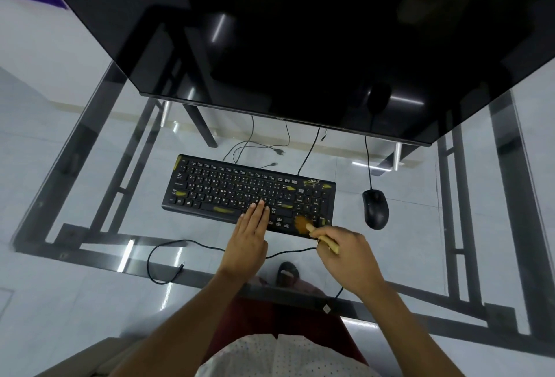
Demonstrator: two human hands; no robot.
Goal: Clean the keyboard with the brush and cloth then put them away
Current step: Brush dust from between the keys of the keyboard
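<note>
Head view, looking down through a glass counter (90,184) with a dark frame beneath. Black keyboard (249,193) lies flat on the glass, just below the lower edge of a large dark monitor (300,46); yellowish smears show on several keys, along the space bar and near the top right corner. Left hand (250,238) rests palm down on the lower middle of the keyboard, fingers straight and together, tips on the keys above the space bar; its grip is open and holds nothing. Right hand (348,253) sits at the keyboard's lower right corner, grip closed around the pale handle of a small brush (312,231). Brush bristles, orange-brown and splayed, touch the keys at the lower edge of the number pad. Black mouse (375,209) lies on the glass to the right of the keyboard, apart from it, its cord running up under the monitor. A loose black cable (168,256) loops on the counter near the front edge, passing under both hands. No cloth identifiable in this view.
</note>
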